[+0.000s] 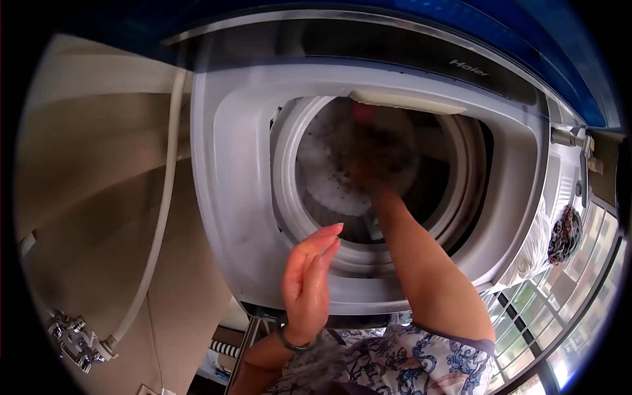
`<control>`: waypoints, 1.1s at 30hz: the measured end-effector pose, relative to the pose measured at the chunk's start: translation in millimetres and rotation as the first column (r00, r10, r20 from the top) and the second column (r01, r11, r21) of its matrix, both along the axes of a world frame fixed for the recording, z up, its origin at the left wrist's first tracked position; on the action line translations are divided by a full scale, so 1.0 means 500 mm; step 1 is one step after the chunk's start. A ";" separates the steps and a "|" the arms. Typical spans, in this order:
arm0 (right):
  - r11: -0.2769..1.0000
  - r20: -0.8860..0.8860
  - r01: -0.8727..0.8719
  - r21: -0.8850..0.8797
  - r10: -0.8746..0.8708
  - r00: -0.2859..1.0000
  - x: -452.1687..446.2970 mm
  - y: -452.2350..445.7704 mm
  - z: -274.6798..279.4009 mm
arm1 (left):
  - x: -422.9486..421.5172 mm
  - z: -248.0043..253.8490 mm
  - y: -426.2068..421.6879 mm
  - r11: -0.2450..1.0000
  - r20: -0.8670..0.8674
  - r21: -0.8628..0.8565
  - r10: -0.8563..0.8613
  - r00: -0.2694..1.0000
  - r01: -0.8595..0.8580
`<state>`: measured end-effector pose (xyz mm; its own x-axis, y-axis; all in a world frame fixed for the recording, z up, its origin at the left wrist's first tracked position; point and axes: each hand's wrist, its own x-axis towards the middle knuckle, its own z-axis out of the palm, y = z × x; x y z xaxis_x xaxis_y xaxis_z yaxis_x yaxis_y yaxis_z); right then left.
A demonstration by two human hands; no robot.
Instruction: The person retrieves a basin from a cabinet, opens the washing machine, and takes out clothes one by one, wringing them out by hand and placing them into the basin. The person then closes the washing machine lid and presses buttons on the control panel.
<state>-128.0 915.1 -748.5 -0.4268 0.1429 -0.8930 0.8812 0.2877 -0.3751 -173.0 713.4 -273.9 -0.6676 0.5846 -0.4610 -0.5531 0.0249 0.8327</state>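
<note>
A top-loading washing machine [227, 197] stands before me with its lid up. My right arm reaches down through the opening, and my right hand [370, 172] is deep in the drum [284, 164]. Shadow and blur hide its fingers. Around it lies a whitish, foam-like mass [329, 187] with dark specks, and a small pink thing [362, 112] shows at the far side. Over the front edge of the opening, my left hand [308, 280] is raised with its fingers extended and nothing in it. A dark band circles the left wrist.
A pale hose [164, 197] runs down the left side to a metal tap [79, 342]. The raised blue lid [461, 33] spans the top. On the right are a dark patterned bundle [565, 236], white cords or cloth [532, 253] and a barred window [559, 309].
</note>
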 end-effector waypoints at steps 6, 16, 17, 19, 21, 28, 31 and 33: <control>0.797 -0.024 0.399 -0.454 -0.459 0.888 0.075 0.008 0.151 | -0.022 0.039 -0.038 0.992 0.124 -0.048 0.119 0.985 -0.114; 0.684 -0.162 0.566 -0.460 -0.692 0.704 0.125 0.011 0.920 | -0.047 0.011 -0.024 0.999 0.211 -0.015 0.044 0.977 -0.042; 0.698 -0.200 0.569 -0.436 -0.691 0.694 0.141 0.007 0.974 | -0.039 -0.006 -0.015 1.000 0.240 -0.026 0.020 0.970 -0.014; 0.674 -0.282 0.552 -0.490 -0.722 0.631 0.164 0.007 1.061 | -0.021 -0.043 0.009 0.997 0.313 -0.073 0.029 0.949 -0.006; 0.641 -0.317 0.541 -0.545 -0.754 0.575 0.165 0.005 1.156 | 0.008 -0.067 0.036 0.993 0.383 -0.116 0.031 0.923 0.015; 0.546 -0.425 0.621 -0.563 -0.835 0.349 0.193 0.008 1.245 | 0.086 -0.059 0.124 0.965 0.766 0.026 -0.187 0.615 0.260; 0.557 -0.453 0.610 -0.564 -0.826 0.335 0.178 0.004 1.230 | 0.092 -0.030 0.134 0.909 0.746 0.388 -0.407 0.527 0.154; 0.569 -0.460 0.599 -0.563 -0.818 0.345 0.166 0.005 1.211 | 0.094 -0.007 0.138 0.937 0.738 0.348 -0.287 0.611 0.020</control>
<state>-45.1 917.4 -143.1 -0.7065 0.5036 -0.4972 0.2054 -0.5263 -0.8251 -125.8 782.4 -277.5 -0.0315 0.8310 -0.5553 -0.9965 0.0171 0.0820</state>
